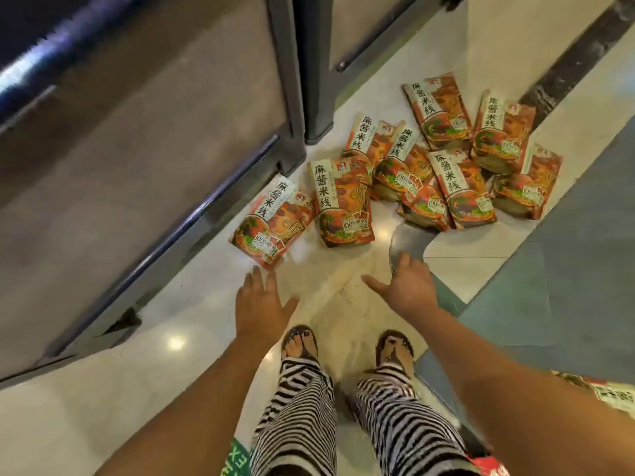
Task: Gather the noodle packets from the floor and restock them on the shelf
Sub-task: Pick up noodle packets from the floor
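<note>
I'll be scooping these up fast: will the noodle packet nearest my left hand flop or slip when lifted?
That packet looks puffed and flat-lying, so it probably holds its shape, only the sealed edges bending. Its glossy film may slip in a loose grip. Pushed, it would likely slide on the shiny floor, not tip.

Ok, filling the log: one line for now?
left hand: open, empty | right hand: open, empty | packets: all on floor

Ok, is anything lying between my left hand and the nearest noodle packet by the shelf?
Nothing visible does. Only bare floor separates the open left hand from the nearest packet, which lies flat beside the shelf base.
</note>
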A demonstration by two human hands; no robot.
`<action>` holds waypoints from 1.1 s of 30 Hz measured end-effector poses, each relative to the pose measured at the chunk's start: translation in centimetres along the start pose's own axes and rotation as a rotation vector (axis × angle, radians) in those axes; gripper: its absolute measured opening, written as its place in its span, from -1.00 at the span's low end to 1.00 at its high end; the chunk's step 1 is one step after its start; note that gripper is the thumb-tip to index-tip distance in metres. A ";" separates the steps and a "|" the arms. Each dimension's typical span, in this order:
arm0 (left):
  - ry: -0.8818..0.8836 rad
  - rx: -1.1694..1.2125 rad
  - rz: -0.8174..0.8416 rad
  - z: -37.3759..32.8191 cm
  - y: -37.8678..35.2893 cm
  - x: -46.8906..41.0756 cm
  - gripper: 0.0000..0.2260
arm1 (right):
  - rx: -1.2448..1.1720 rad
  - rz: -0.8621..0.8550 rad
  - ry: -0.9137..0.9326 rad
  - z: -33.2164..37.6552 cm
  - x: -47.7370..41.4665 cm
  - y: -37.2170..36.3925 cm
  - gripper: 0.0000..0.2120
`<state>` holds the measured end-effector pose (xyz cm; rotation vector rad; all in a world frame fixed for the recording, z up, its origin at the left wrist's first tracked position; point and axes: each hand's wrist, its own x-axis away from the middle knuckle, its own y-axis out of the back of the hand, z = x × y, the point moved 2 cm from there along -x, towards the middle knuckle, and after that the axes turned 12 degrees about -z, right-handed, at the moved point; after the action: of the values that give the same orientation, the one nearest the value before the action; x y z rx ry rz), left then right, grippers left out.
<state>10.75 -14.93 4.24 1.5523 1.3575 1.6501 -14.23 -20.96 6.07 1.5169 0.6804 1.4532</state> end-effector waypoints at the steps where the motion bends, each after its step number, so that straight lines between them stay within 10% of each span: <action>1: 0.007 0.001 -0.017 -0.2 -1.9 -2.4 -0.30 | -0.019 -0.013 0.006 0.0 -2.6 -1.5 -0.17; 15: -0.013 0.075 -0.500 3.2 -18.0 -25.9 -0.31 | -0.673 -0.254 -0.093 0.3 -29.1 -18.1 0.07; 21: -0.004 0.027 -0.476 5.0 -17.3 -28.0 -0.21 | -0.893 -0.305 -0.088 -1.0 -29.4 -18.1 -0.33; 33: 0.307 0.134 -0.294 5.8 -15.1 -29.4 0.02 | -0.914 -0.185 -0.064 0.8 -28.8 -18.9 0.05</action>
<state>18.85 -32.80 -23.01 1.1279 1.7920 1.6846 -14.42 -37.67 -24.04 0.7549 0.0607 1.2906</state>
